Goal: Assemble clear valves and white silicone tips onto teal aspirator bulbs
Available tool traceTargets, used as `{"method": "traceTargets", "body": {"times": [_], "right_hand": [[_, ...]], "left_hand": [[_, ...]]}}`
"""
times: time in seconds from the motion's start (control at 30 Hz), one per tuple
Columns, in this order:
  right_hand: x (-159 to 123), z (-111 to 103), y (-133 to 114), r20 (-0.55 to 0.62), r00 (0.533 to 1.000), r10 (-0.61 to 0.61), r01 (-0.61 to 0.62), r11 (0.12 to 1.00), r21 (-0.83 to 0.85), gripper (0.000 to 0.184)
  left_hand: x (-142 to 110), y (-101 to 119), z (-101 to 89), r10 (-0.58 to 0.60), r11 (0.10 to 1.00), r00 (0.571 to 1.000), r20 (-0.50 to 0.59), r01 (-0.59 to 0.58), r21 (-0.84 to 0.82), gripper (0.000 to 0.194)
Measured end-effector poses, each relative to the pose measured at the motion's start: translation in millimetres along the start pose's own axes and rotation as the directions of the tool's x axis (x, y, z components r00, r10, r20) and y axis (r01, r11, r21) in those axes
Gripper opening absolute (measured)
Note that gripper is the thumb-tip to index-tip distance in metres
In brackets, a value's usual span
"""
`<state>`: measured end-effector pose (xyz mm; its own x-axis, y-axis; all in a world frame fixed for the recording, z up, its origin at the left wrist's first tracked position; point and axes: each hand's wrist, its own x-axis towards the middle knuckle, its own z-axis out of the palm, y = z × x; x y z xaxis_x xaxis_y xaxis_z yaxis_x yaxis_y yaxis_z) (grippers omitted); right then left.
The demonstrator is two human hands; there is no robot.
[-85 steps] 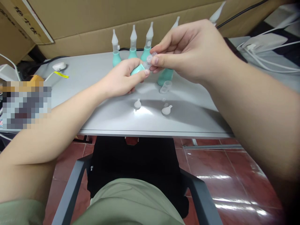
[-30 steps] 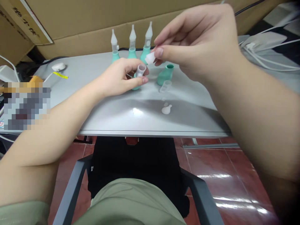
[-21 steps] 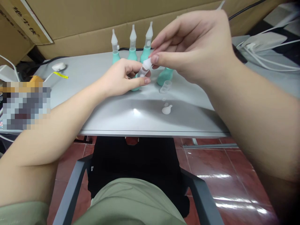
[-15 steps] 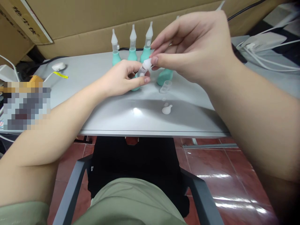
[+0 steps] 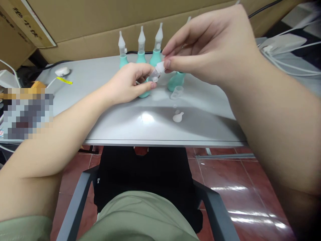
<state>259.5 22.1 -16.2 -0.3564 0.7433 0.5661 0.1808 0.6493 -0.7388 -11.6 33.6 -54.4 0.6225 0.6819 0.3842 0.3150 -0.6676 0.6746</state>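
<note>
While the left hand (image 5: 131, 80) grips a bulb (image 5: 144, 94), the right hand (image 5: 208, 50) pinches its tip (image 5: 159, 67)

Although the held piece looks nearly whole, with bulb, tube (image 5: 152, 77) and tip in one line, I cannot tell whether the tip is pressed fully home. The right thumb and fingertips are closed on the tip's narrow end; the left thumb and fingers wrap the bulb's neck and lower tube. The piece is between the hands, tilted up toward the right, over the table (image 5: 120, 124); whether its base touches is unclear.

Beyond the left hand, three sets (image 5: 141, 44) stand before the cardboard (image 5: 100, 23), each seemingly complete. Further pale tips (image 5: 189, 19) show past the right hand, their lower parts hidden. One set appears undone: the loose bulb (image 5: 175, 83) bears no visible tube, and nearby lie a loose tube (image 5: 177, 92), two small discs (image 5: 177, 111) and a loose tip (image 5: 178, 117), unjoined.

As for looks, the held bulb is mint green, the tube clear with a whitish round port on its side, the tip milky white.
</note>
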Motion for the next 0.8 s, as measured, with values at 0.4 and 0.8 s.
{"method": "traceTargets", "body": {"times": [0.4,0.8], "right_hand": [[2.6,17.6,7.2,-0.046,0.984,0.175,-0.157,0.953,0.259,0.025],[2.8,11.9,-1.3,0.043,0.994,0.097,-0.104,0.972,0.211,0.040]], "left_hand": [[1.1,3.9,-2.0,-0.056,0.997,0.998,-0.002,0.056,-0.054,0.012],[1.4,2.5,-1.3,-0.075,0.997,0.996,0.045,0.076,-0.015,0.027]]}}
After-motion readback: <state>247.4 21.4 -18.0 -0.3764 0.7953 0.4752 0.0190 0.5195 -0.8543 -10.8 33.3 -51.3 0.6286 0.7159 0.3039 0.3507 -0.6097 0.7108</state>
